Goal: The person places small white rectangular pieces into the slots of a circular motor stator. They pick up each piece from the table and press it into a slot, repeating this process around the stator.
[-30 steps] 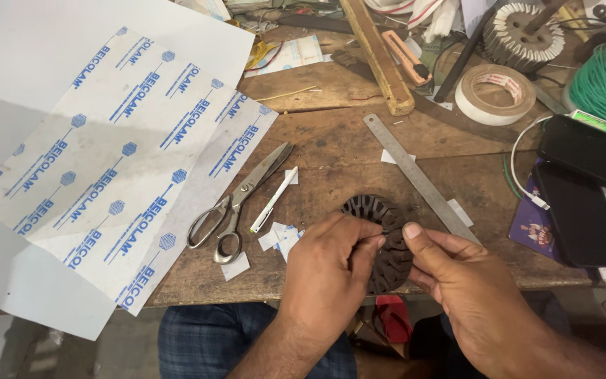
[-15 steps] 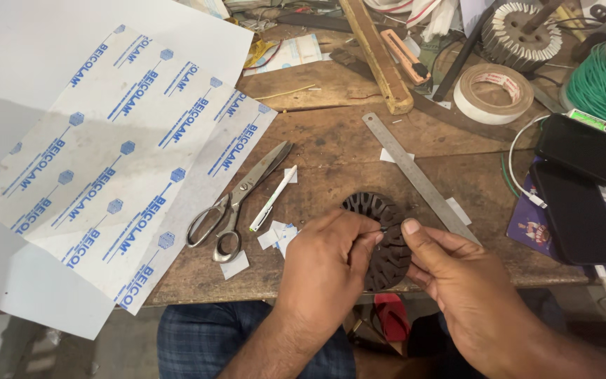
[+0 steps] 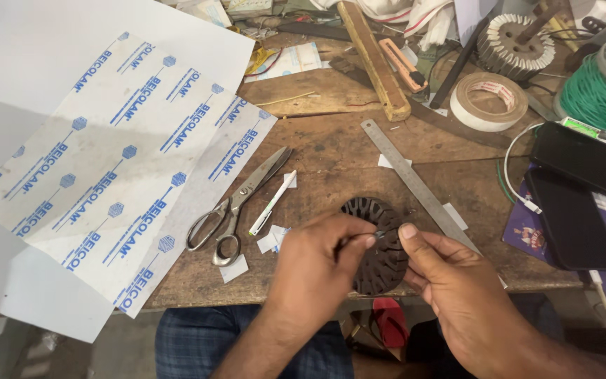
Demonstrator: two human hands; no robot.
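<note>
Our left hand (image 3: 313, 270) hides part of the dark slotted disc (image 3: 380, 256) at the counter's (image 3: 345, 151) near edge; its fingers pinch something too thin to identify. Our right hand's (image 3: 461, 291) fingers grip the disc's rim. We count one pair of scissors (image 3: 236, 200), one ruler (image 3: 415, 182), two phones (image 3: 576, 193).

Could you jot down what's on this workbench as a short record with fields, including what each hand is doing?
Setting: worn wooden workbench
Left hand: pinches a thin tool against the dark slotted disc
Right hand: steadies the disc's right edge
Beside the left hand: scissors, white pen, paper scraps
Behind the disc: steel ruler
Far left: large printed white sheets
Far right: tape roll, green wire spool, two dark phones
</note>
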